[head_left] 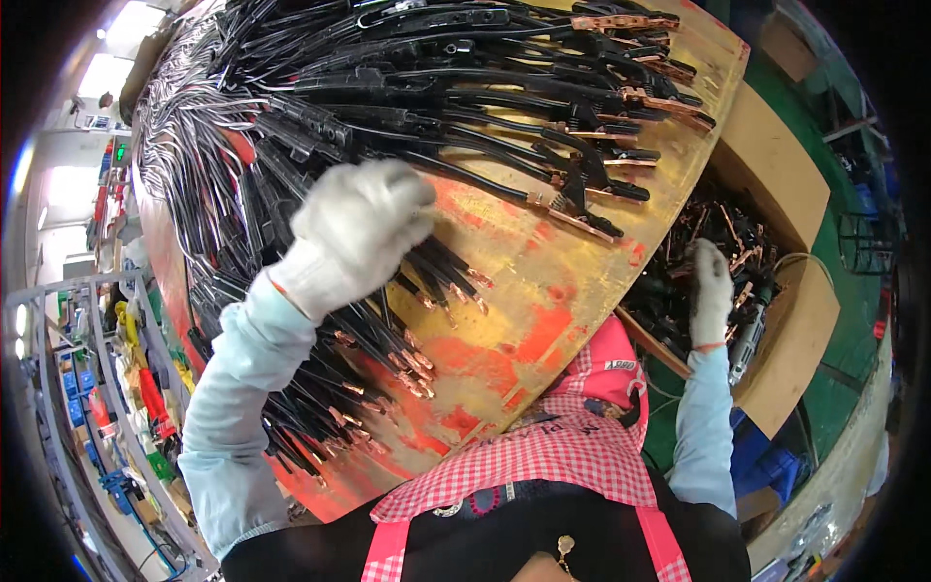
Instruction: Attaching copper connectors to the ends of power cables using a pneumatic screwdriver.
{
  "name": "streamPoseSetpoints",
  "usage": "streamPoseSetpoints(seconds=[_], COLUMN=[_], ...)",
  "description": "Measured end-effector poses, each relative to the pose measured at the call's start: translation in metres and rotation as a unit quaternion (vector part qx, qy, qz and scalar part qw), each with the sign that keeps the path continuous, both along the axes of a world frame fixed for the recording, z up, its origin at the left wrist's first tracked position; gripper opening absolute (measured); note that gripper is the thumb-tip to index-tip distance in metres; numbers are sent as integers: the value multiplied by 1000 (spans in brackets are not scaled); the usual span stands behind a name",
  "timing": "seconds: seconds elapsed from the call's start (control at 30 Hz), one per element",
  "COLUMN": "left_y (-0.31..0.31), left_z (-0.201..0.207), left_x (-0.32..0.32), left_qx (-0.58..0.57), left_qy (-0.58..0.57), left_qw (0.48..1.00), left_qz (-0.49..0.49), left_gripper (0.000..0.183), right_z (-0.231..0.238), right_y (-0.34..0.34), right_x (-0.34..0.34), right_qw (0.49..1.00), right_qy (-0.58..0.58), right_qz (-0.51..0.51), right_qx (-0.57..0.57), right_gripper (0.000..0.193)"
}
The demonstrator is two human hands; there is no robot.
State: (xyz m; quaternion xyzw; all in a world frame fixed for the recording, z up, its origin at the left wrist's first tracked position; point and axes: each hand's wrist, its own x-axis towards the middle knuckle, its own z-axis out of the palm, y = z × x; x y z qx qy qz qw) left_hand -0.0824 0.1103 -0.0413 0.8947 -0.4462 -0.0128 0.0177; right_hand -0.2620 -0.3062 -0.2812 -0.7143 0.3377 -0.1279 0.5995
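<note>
My left hand (361, 228), in a white knit glove, is closed above the table, over a bundle of black cables (364, 330). Its curled fingers hide whatever may be in them. The cables under it end in bare copper strands. Farther up lie several black welding clamps with copper jaws (558, 202), each on a black cable. My right hand (713, 291), gloved in greyish white, reaches down into a cardboard box (776, 160) of black and copper clamp parts (742, 238). Its fingertips are among the parts, and their grip is not clear.
The worn yellow and red tabletop (504, 320) slants across the middle. A grey-handled tool (749, 344) stands in the box beside my right wrist. At the left is a shelf rack (97, 388) with colourful goods. Green floor (844, 388) shows beyond the box.
</note>
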Motion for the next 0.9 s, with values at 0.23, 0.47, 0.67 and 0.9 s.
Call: streamPoseSetpoints(seconds=[0.23, 0.47, 0.67, 0.9], left_y=[15, 33, -14, -21], left_z=[5, 14, -27, -48], left_x=[-20, -29, -8, 8], left_qx=[99, 134, 271, 48], left_qy=[-54, -24, -41, 10], left_qw=[985, 988, 958, 998], left_qz=[-128, -79, -83, -27], left_gripper=[28, 30, 16, 14], right_z=[126, 155, 143, 145], right_y=[66, 156, 158, 149], right_x=[10, 37, 90, 55], right_qw=[884, 899, 889, 871], right_qy=[-278, -136, -103, -147], right_qz=[-4, 353, 261, 291], right_qx=[375, -221, -363, -368], right_gripper=[38, 23, 32, 34])
